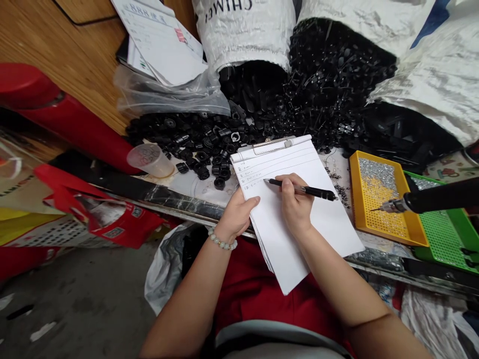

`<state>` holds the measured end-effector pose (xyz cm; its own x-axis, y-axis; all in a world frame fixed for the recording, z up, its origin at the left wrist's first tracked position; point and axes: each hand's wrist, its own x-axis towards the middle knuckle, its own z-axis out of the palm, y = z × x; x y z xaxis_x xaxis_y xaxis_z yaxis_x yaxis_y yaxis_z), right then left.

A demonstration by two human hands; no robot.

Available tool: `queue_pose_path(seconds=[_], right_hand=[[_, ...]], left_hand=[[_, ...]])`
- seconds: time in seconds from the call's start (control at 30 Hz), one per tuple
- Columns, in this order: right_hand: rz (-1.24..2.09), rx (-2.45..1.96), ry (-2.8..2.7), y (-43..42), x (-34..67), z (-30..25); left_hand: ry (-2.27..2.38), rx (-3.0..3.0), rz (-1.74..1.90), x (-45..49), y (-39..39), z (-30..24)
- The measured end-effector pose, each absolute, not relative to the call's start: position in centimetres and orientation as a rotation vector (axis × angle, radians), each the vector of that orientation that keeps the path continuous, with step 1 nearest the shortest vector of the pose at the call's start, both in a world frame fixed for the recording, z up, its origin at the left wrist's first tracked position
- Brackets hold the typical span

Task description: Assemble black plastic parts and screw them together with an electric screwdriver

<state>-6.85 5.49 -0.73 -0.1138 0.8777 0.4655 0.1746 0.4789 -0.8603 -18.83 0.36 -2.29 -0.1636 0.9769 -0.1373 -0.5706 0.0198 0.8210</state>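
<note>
A clipboard point(272, 144) with a metal clip holds several white paper sheets point(279, 244), tilted over the table's front edge. Short handwritten lines run across the top of the upper sheet. My left hand point(238, 212) grips the left side of the clipboard, thumb on top and fingers hidden underneath. A black pen point(318, 192) is pinched in my right hand point(295, 204), its tip at the paper just by the last written line. The side of my right hand rests on the sheet.
Black plastic parts point(209, 144) are heaped behind the clipboard, spilling from white sacks point(247, 35). A yellow tray point(389, 199) and a green tray point(445, 234) with small screws stand right, under an electric screwdriver point(441, 197). A plastic cup point(151, 160) and red flask point(75, 119) are left.
</note>
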Motion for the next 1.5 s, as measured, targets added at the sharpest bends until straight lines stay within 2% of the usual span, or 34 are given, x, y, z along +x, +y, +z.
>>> queue_pose_path(seconds=[0.6,0.83,1.03,1.3,1.5], right_hand=[[0.782,-0.948,-1.577,5.5,-6.7,-0.7],[0.963,-0.702,-1.785,4.9,-6.9,0.0],[0.945,-0.637,-1.913,4.6,-7.4,0.2],[0.792,-1.014,-1.722,6.0,-5.3,0.8],[0.469,-1.267,-1.557,11.1,1.2,0.5]], left_hand=[[0.910,0.605,1.520,-18.7,0.5,-2.3],[0.838,0.638,1.544,-18.9,0.6,-2.7],[0.839,0.672,1.564,-18.8,0.7,-2.6],[0.913,0.653,1.514,-19.0,0.4,-2.7],[0.922,0.610,1.481,-19.1,0.3,-2.6]])
